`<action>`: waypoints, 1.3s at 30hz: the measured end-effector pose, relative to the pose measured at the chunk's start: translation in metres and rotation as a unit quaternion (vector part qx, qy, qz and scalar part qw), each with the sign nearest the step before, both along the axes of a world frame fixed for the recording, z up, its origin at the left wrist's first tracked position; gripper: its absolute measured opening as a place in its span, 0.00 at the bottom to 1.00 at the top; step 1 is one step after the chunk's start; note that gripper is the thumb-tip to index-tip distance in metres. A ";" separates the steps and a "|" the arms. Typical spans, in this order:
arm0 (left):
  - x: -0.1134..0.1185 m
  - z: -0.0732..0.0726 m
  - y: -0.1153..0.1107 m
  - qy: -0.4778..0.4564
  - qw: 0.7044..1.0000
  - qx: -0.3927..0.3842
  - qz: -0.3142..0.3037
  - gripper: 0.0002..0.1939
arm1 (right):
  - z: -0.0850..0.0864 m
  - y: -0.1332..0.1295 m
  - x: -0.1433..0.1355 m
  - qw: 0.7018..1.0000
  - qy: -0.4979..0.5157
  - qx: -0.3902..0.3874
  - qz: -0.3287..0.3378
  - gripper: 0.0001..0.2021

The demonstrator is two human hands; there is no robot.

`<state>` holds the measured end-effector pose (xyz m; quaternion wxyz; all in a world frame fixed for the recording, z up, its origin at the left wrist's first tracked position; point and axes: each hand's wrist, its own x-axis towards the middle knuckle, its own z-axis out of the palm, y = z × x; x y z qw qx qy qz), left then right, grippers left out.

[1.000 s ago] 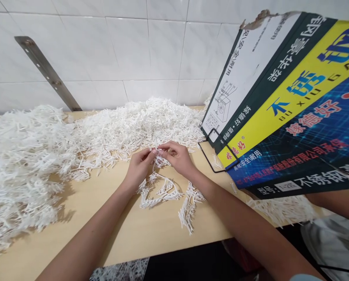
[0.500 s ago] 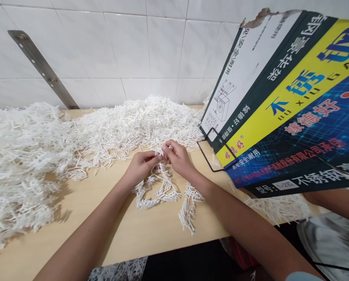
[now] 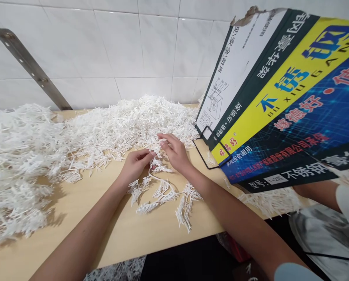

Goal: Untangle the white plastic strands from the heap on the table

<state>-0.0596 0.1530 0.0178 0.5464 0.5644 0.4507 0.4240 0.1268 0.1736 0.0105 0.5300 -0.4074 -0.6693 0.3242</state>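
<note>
My left hand (image 3: 137, 166) pinches a white branched plastic strand (image 3: 162, 186) between thumb and fingertips, and its twigs trail down onto the wooden table (image 3: 124, 226). Just to the right, my right hand (image 3: 176, 153) has its fingers stretched out and apart, with nothing clearly held. Small white twig pieces lie under its fingertips. Behind both hands a heap of short white twig pieces (image 3: 139, 121) runs along the wall. Another white branched piece (image 3: 187, 205) rests on the table beside my right forearm.
A larger mass of white branched strands (image 3: 13, 164) covers the table's left side. At the right a printed cardboard box (image 3: 279, 101) stands tilted, a black wire stand (image 3: 202, 157) at its lower corner. Past it shows another person's arm (image 3: 317, 193). A metal bracket (image 3: 31, 67) is fixed to the tiled wall.
My right hand has come away from the left and spread its fingers. My left hand keeps its pinch on the strand. The view has shifted slightly to the right.
</note>
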 end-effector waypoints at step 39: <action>-0.002 -0.004 0.004 -0.017 0.999 0.041 -0.013 0.14 | -0.008 0.025 0.014 0.973 0.196 -0.116 -0.048 0.12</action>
